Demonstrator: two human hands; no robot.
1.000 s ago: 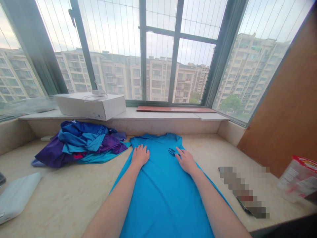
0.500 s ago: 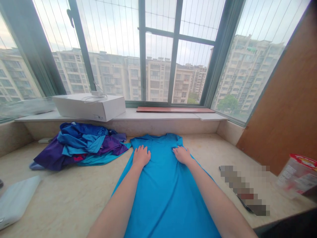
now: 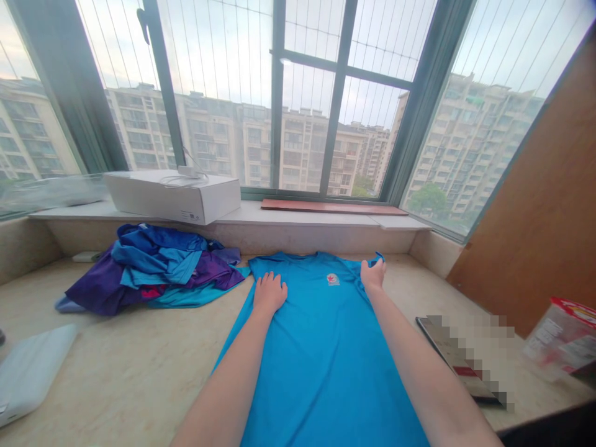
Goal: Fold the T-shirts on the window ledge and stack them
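A blue T-shirt (image 3: pixel 307 347) lies spread on the stone-topped ledge, its neckline toward the window and a small red and white logo on the chest. My left hand (image 3: pixel 270 292) rests flat on its upper left part, fingers stretched out. At the upper right, my right hand (image 3: pixel 373 274) is closed on the shirt's sleeve, with a bit of blue cloth sticking up past the fingers. The lower end of the shirt runs out of view between my forearms.
To the left lies a heap of blue and purple clothes (image 3: pixel 153 267). Behind it a white box (image 3: pixel 172 195) with a cable stands on the sill. A white device (image 3: pixel 35 372) is at far left; a partly blurred phone-like slab (image 3: pixel 459 360) and a clear red-lidded tub (image 3: pixel 559 335) are at right.
My right hand has moved to the right with the sleeve, opening out that side of the shirt and uncovering the chest logo. My left hand stays on the cloth.
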